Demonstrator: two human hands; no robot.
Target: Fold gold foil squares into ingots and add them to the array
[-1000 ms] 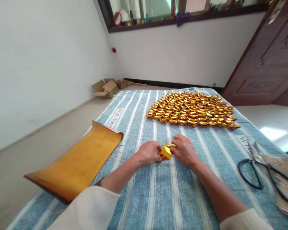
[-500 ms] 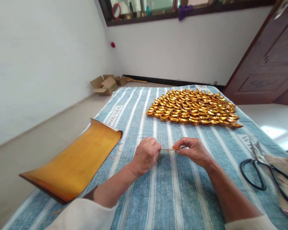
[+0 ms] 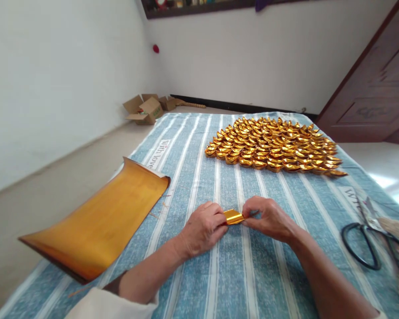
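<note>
A small folded piece of gold foil paper point(image 3: 233, 217) lies between my hands, its shiny face turned up. My left hand point(image 3: 206, 226) is closed on its left end, fingers bent over it. The right end is pinched between the thumb and fingers of my right hand point(image 3: 267, 219). To the left, a stack of large gold foil sheets point(image 3: 99, 217) rests on the striped cloth point(image 3: 193, 283) with its ends curling up. Beyond my hands, many folded gold paper ingots point(image 3: 272, 146) sit close together in rows.
Black-handled scissors point(image 3: 361, 246) lie at the right beside a beige knitted cloth point(image 3: 395, 230). Thin gold scraps point(image 3: 162, 204) are strewn along the sheets' right edge. Open cardboard boxes point(image 3: 146, 110) stand on the floor past the far left corner. A wooden door point(image 3: 369, 97) is at the back right.
The foil piece was edge-on as a thin line and now shows its shiny folded face. Both hands have come down slightly. My view has tilted down a little.
</note>
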